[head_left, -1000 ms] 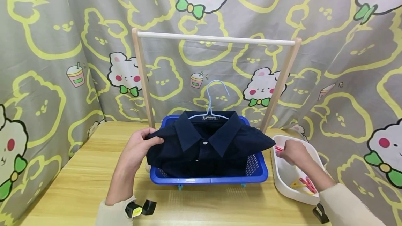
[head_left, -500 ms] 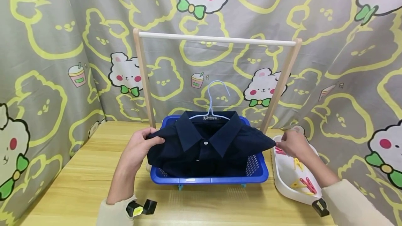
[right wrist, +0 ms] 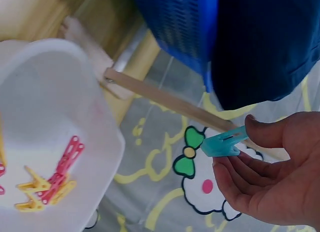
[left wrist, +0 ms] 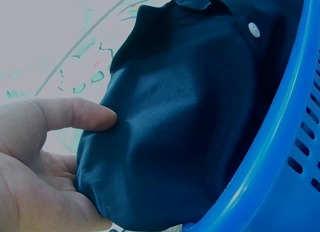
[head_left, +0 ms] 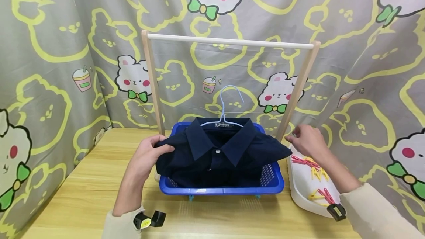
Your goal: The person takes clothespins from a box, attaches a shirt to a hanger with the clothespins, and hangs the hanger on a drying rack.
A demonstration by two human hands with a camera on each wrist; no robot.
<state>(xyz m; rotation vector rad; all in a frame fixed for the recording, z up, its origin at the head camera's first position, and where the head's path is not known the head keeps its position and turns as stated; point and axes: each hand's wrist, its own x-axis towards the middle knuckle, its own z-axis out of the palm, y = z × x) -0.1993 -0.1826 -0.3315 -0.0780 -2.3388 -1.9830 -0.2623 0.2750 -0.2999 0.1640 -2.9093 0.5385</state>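
A dark navy collared shirt [head_left: 245, 161] on a light-blue wire hanger [head_left: 222, 108] lies over the blue plastic basket [head_left: 219, 191]. My left hand [head_left: 147, 154] pinches the shirt's left-side shoulder between thumb and fingers. In the left wrist view, the thumb [left wrist: 95, 115] lies on top of the cloth. My right hand [head_left: 308, 141] is raised over the back of a white tray [head_left: 300, 204], just right of the shirt's other shoulder and apart from it. Between its thumb and fingers it pinches a teal clothespin [right wrist: 222, 143], clearest in the right wrist view.
Several pink clothespins [head_left: 300, 160] and yellow clothespins [head_left: 318, 174] lie in the tray. A wooden rack with a white crossbar [head_left: 229, 41] stands around the basket. Patterned curtains [head_left: 179, 10] surround the wooden table [head_left: 93, 180].
My right hand has risen out of the white tray toward the back and slightly left, bringing a teal clothespin with it. My left hand stays on the shirt.
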